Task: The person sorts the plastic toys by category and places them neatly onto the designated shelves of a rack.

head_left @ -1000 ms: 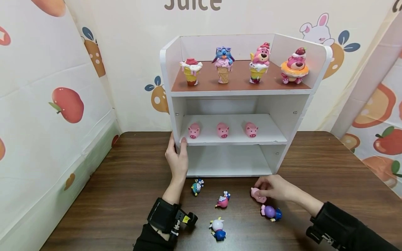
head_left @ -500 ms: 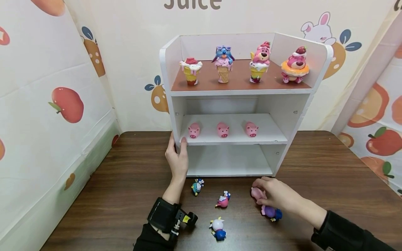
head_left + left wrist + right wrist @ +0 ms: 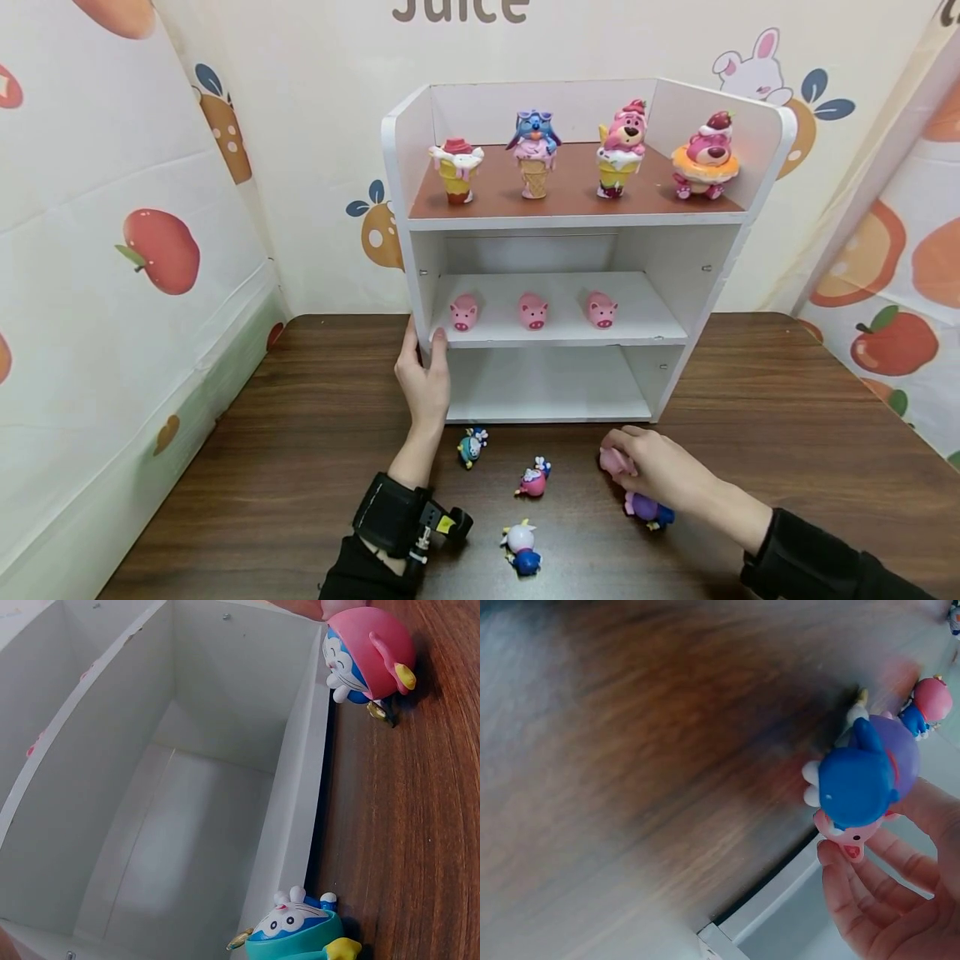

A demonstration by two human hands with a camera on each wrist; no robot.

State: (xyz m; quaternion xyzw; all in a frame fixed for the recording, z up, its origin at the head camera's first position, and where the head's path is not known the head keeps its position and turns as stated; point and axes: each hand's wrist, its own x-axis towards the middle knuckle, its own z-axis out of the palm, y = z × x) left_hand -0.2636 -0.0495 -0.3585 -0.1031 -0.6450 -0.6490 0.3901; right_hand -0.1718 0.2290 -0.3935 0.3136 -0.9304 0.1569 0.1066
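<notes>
My left hand [image 3: 424, 379] grips the lower left side panel of a white shelf unit [image 3: 555, 220], thumb at the front edge and fingers along the outside. On the wooden table before the shelf's right front corner, my right hand [image 3: 660, 467] pinches a pink pig figurine [image 3: 615, 462]; its snout shows between thumb and fingertips in the right wrist view. Close beside lies a purple-and-blue cat figurine [image 3: 859, 787], partly covered by the hand in the head view. Three matching pigs stand on the middle shelf, one being the rightmost pig [image 3: 602, 310].
A teal figurine [image 3: 296, 937] and a pink-and-blue one [image 3: 379, 652] lie along the shelf's front. Nearer lies a white-and-blue figurine [image 3: 521, 548]. The top shelf holds several dessert figurines, including a blue one on a cone [image 3: 534, 154]. Printed sheets [image 3: 82, 167] enclose the table.
My right hand has shifted slightly toward me and its fingers have closed further over the pig, covering more of it and of the purple figurine. The left hand stays on the shelf.
</notes>
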